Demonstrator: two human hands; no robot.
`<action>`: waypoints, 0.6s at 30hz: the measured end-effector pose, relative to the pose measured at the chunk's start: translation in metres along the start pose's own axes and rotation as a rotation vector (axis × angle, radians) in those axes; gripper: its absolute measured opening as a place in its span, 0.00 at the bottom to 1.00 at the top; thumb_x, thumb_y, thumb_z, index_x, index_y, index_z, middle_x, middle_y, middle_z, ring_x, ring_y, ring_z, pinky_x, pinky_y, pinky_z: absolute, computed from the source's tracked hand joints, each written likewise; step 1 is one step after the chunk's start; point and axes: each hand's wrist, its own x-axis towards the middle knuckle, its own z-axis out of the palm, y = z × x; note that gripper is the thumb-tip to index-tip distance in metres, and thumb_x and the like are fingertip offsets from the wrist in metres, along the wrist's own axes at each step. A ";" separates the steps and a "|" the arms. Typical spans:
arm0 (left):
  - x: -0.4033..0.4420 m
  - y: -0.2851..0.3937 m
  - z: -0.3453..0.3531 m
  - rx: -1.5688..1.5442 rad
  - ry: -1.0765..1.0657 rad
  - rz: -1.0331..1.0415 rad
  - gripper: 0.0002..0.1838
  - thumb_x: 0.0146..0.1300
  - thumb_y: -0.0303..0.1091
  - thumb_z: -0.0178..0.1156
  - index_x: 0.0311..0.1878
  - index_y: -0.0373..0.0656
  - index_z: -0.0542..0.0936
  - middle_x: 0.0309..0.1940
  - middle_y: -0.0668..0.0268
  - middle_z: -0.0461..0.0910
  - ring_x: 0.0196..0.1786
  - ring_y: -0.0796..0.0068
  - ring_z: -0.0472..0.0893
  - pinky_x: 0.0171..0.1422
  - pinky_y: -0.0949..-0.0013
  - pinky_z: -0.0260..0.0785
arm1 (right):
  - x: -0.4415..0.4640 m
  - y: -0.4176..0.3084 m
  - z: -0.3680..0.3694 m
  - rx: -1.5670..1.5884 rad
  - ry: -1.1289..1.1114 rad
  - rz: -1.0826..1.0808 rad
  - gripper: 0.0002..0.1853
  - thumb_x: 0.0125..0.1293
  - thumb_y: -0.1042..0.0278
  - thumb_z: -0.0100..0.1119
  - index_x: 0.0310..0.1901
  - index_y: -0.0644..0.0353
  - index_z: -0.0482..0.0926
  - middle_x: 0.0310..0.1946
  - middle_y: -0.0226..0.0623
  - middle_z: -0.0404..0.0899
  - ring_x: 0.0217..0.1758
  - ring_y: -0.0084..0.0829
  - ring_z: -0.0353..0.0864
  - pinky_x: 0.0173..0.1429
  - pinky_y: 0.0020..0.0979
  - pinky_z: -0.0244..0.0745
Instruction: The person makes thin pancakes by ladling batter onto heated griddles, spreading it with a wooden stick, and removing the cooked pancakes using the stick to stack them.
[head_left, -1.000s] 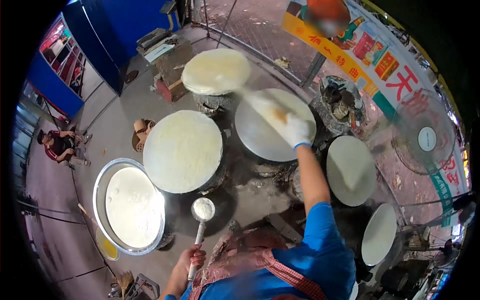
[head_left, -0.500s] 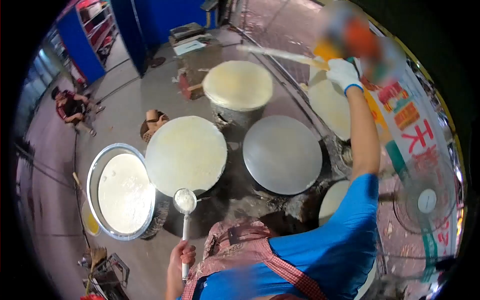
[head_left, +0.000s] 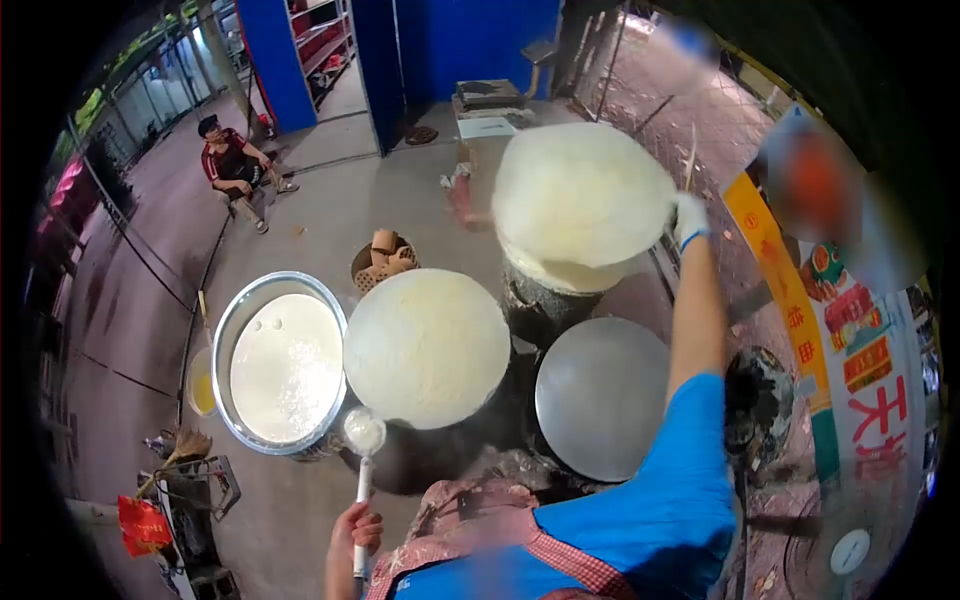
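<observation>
My left hand (head_left: 357, 530) is closed around the pale handle of a ladle (head_left: 364, 432), whose bowl carries whitish batter. At the far right, my right hand (head_left: 689, 219) wears a white glove and is closed at the edge of a large thin pancake (head_left: 585, 190). A thin stick-like tool (head_left: 692, 160) rises from that glove, largely seen edge-on. The pancake hangs over another pale round sheet (head_left: 565, 274) on a drum-like stand. A round griddle (head_left: 440, 350) nearer to me bears a pale pancake layer, while the grey griddle (head_left: 603, 400) beside it shows bare metal.
A wide metal basin (head_left: 224, 405) of white batter stands left of the griddles. A basket of brown cylindrical blocks (head_left: 385, 262) sits behind. A seated person (head_left: 238, 172) is at the far left. A dark round stove (head_left: 760, 400) and printed banner (head_left: 850, 370) lie to the right.
My right hand has swung the thin pancake leftward from the right side, over the stand at the back. The ladle stays in my left hand. My view has shifted left.
</observation>
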 end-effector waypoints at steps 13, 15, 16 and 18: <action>-0.025 -0.029 0.051 -0.063 0.144 0.377 0.19 0.66 0.35 0.46 0.60 0.50 0.66 0.15 0.72 0.59 0.13 0.86 0.58 0.12 0.82 0.53 | 0.021 0.321 0.023 -0.195 0.360 0.204 0.23 0.49 0.58 0.60 0.40 0.71 0.76 0.38 0.50 0.79 0.32 0.41 0.81 0.32 0.39 0.74; -0.027 -0.026 0.052 -0.089 0.117 0.431 0.21 0.66 0.34 0.45 0.63 0.47 0.63 0.16 0.72 0.59 0.14 0.87 0.58 0.13 0.83 0.54 | -0.007 0.290 0.015 -0.885 0.339 0.177 0.29 0.50 0.48 0.59 0.41 0.72 0.76 0.41 0.55 0.78 0.42 0.49 0.79 0.44 0.44 0.72; -0.029 -0.025 0.060 -0.137 0.110 0.450 0.21 0.67 0.35 0.45 0.63 0.47 0.63 0.16 0.72 0.59 0.14 0.87 0.58 0.13 0.83 0.54 | -0.029 0.264 0.018 -0.959 0.310 0.155 0.32 0.50 0.44 0.58 0.43 0.72 0.75 0.42 0.56 0.77 0.46 0.50 0.77 0.47 0.45 0.70; -0.033 0.002 0.037 -0.193 0.067 0.335 0.16 0.67 0.38 0.46 0.57 0.50 0.67 0.15 0.74 0.56 0.12 0.87 0.55 0.09 0.83 0.51 | -0.066 0.219 0.031 -1.040 0.246 0.021 0.35 0.52 0.40 0.55 0.46 0.71 0.74 0.43 0.57 0.76 0.49 0.52 0.75 0.50 0.45 0.68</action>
